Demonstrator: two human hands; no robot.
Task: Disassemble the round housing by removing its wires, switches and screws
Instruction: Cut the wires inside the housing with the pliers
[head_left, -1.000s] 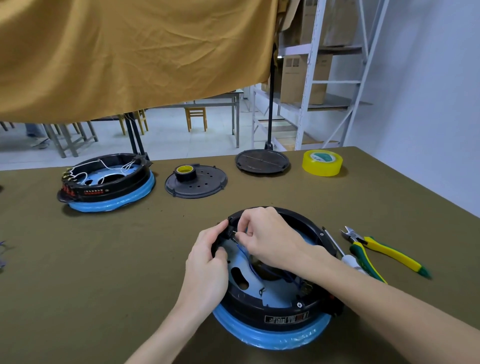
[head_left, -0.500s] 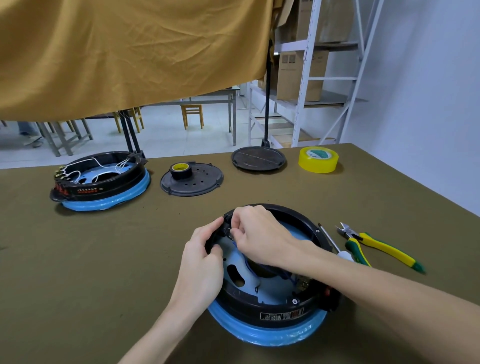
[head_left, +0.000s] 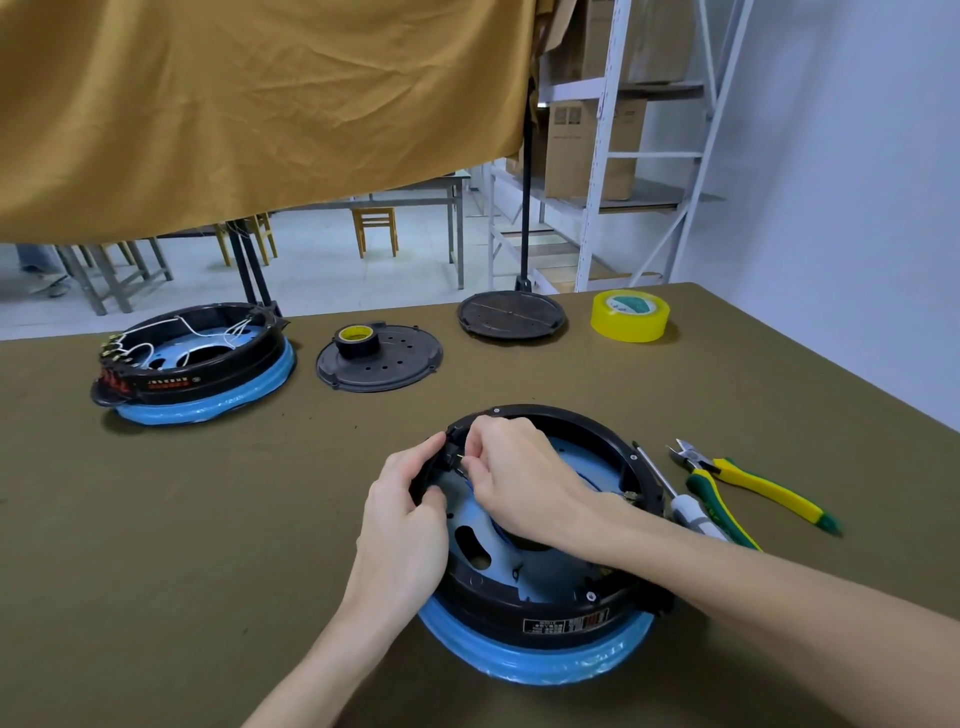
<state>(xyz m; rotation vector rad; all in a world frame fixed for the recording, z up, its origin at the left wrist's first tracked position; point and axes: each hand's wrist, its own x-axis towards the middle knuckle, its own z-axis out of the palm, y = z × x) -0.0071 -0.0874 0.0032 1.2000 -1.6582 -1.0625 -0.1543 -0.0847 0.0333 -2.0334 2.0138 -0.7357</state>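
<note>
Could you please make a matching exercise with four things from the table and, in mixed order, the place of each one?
Things:
1. yellow tape roll
2. black tape roll
3. cutting pliers
4. white wires

Places:
A. on the grey perforated disc
B. inside the far housing
C. right of the near housing
D. at the table's far right

Pairs: 1-D, 2-A, 3-C, 4-B

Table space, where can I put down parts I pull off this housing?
Bare cloth left of the near housing, below the far housing. Also between the black cover and your hands. Crowded right: screwdriver, cutters.
</note>
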